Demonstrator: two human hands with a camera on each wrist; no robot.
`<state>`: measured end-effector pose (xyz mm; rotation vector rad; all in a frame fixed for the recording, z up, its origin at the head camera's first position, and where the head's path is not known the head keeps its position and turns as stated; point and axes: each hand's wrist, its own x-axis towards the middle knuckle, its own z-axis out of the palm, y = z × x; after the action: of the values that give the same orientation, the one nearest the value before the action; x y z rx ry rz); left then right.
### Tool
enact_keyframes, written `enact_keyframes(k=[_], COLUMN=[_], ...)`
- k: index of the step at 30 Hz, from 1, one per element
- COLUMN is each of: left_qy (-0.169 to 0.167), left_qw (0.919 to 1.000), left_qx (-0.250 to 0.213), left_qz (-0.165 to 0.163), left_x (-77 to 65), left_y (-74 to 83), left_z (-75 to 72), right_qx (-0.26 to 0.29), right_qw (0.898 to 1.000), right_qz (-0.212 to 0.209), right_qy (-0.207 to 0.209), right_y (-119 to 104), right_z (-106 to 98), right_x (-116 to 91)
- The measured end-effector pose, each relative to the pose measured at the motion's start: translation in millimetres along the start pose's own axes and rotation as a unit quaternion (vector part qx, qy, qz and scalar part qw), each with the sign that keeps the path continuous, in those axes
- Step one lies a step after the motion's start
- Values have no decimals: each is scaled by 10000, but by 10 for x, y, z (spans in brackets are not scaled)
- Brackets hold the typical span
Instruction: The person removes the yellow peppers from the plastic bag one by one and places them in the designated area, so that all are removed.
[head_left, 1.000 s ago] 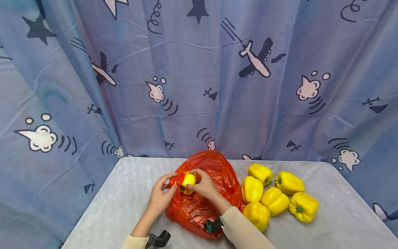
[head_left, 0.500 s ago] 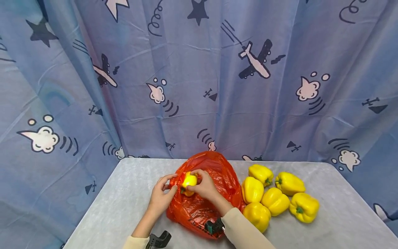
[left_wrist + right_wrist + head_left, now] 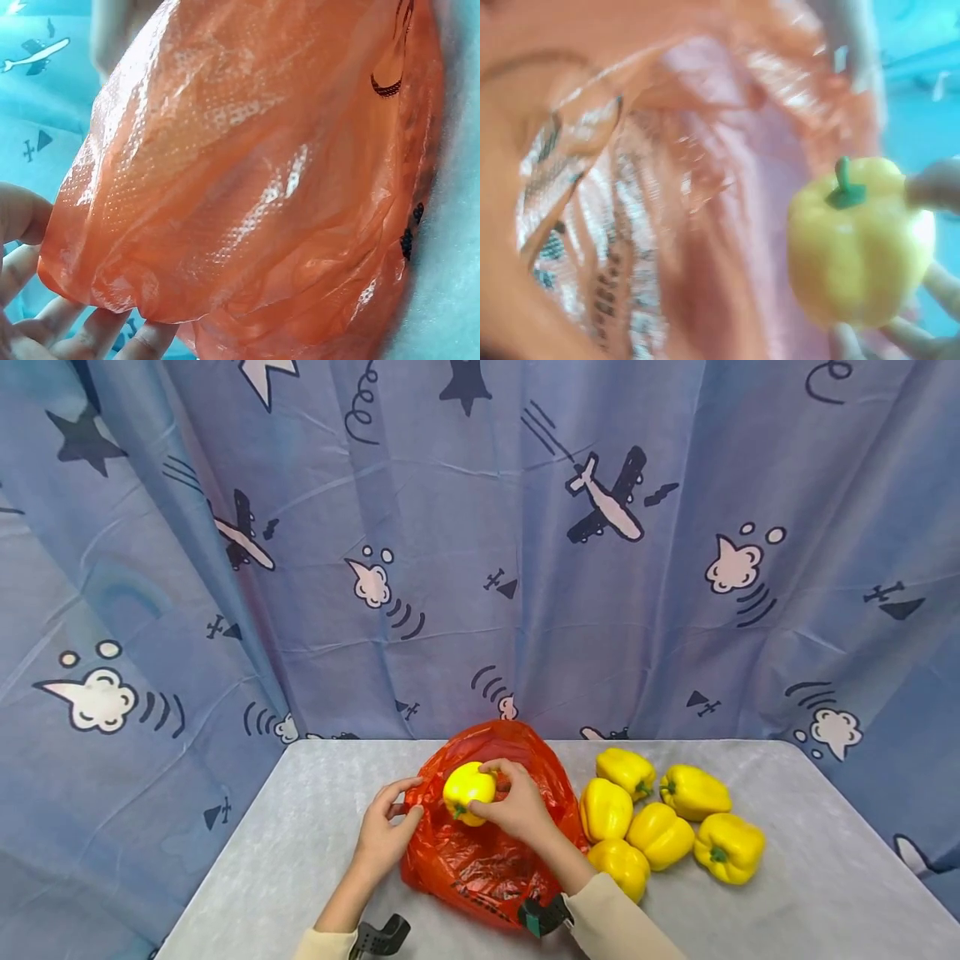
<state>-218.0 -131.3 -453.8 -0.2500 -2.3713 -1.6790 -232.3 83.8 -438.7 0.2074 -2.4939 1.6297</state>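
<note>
My right hand (image 3: 519, 803) pinches a yellow bell pepper (image 3: 468, 787) between thumb and fingers, over the mouth of a red plastic bag (image 3: 442, 864). In the right wrist view the pepper (image 3: 855, 259) shows its green stem, with fingertips at its right side and underside. My left hand (image 3: 384, 837) holds the bag's left rim. From the left wrist, the thumb lies at the edge of the bag (image 3: 225, 180) and the other fingers are partly hidden by the film. Folds hide the bottom of the bag.
Several yellow bell peppers (image 3: 662, 835) lie grouped on the white-covered table (image 3: 330, 810), right of the bag. The nearest one (image 3: 621, 867) sits beside my right forearm. A blue patterned curtain (image 3: 450, 652) hangs behind the table.
My right hand has moved up and to the right with the pepper, away from the bag's left side. Red film no longer laps over the pepper. My left hand stays at the rim.
</note>
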Motion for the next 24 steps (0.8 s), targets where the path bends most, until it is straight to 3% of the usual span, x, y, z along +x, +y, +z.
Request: enact_keyframes(k=[8, 14, 19, 24], left_qy=[68, 107, 114, 62], left_qw=[9998, 9997, 9999, 10000], left_qx=[82, 207, 112, -12], left_qz=[137, 44, -10, 9], left_x=[-18, -29, -42, -39], left_y=[2, -24, -23, -5], left_z=[6, 19, 14, 8], right_qx=[183, -11, -479, -1049], right_qw=[9998, 9993, 9962, 9925], right_qz=[-81, -366, -689, -401], right_qy=[29, -43, 227, 487], right_y=[-250, -314, -306, -158], right_z=[-380, -852, -1337, -1764], right_x=[-251, -543, -870, -1175])
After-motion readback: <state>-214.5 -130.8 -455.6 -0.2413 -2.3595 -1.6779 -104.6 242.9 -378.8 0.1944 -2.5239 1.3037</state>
